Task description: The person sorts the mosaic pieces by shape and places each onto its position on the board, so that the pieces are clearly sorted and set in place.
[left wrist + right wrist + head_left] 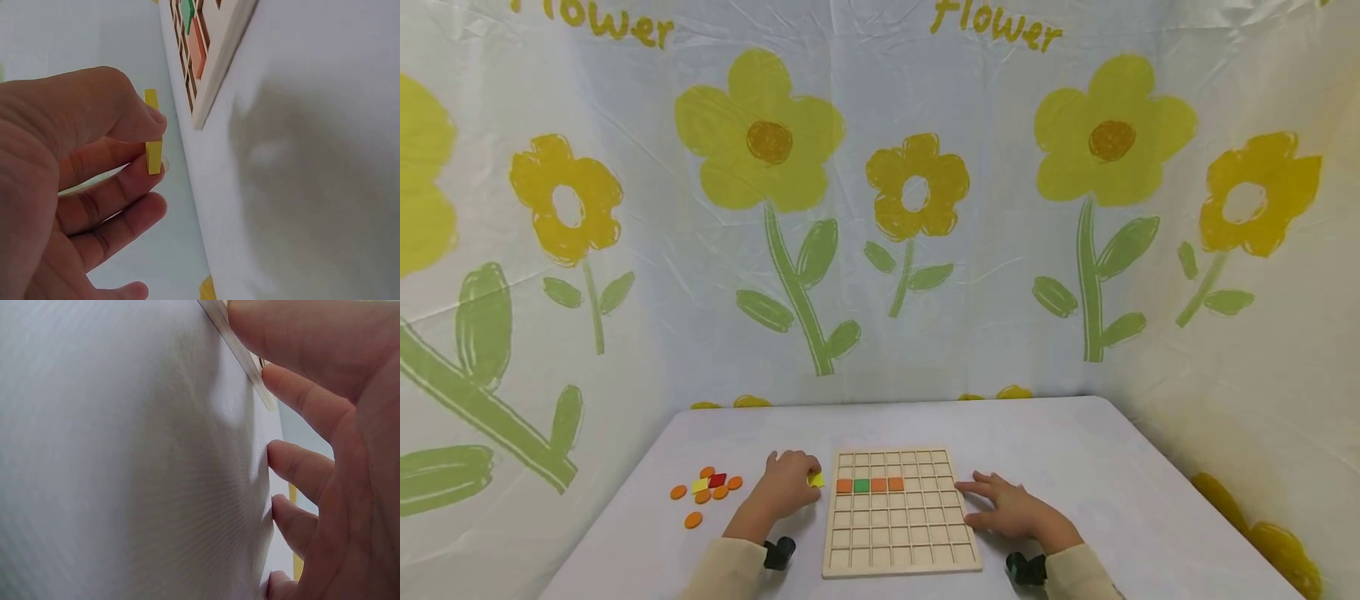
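My left hand (787, 485) pinches a yellow square tile (154, 156) between thumb and fingers, just off the left edge of a wooden grid board (901, 554). In the left wrist view the tile stands on edge in the grip, apart from the board. One row of the board holds a green tile (861, 486) and several orange tiles (896, 484) side by side. At the board's right edge rests my right hand (1013, 510), fingers spread, thumb and index finger touching the rim; in the right wrist view the other fingertips (282, 512) meet the white tabletop.
Left of the left hand lies a loose group: several orange round discs (693, 520), a red tile (717, 480) and a yellow tile (700, 485). A flower-printed curtain (917, 350) hangs behind the white table (1030, 442).
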### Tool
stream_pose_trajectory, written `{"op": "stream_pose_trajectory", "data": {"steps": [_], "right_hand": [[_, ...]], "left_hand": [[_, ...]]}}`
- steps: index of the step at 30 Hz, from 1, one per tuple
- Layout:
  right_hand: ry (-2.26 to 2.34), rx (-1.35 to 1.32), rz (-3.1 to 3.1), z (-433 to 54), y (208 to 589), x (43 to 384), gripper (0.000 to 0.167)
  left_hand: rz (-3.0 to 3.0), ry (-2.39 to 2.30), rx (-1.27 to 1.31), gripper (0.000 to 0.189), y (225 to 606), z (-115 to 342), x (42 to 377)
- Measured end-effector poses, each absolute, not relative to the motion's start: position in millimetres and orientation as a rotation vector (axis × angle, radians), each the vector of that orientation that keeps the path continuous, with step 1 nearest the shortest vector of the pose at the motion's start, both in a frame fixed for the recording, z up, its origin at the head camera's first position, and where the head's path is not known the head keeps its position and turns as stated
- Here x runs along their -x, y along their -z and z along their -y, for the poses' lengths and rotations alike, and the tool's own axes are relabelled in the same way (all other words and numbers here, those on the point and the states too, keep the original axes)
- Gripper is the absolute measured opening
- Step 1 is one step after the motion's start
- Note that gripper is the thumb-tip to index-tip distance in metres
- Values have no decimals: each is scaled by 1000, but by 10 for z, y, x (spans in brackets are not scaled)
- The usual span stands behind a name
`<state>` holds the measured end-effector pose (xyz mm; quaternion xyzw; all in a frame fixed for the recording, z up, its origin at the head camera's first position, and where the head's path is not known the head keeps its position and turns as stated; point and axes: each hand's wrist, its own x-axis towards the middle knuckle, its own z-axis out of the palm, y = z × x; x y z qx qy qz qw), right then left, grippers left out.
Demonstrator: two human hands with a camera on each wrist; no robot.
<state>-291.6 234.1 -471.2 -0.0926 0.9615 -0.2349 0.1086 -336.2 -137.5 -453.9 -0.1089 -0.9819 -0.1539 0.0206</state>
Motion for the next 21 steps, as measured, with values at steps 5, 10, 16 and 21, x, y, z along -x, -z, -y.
{"op": "stream_pose_trajectory", "data": {"steps": [5,10,16,21], "right_hand": [[694,267,-2825,-2334,4708,2912,61],[685,266,-2830,-2329,4706,2910,60],[682,285,-2838,-2335,4703,2909,60],[676,286,-2837,-2343,4714,2912,60]], "left_hand": [[3031,486,393,28,4544,1255,3360],[3010,497,478,27,4532,1156,3357],[2962,500,565,26,4510,1034,3347],[2955,527,623,27,4493,942,3343]]}}
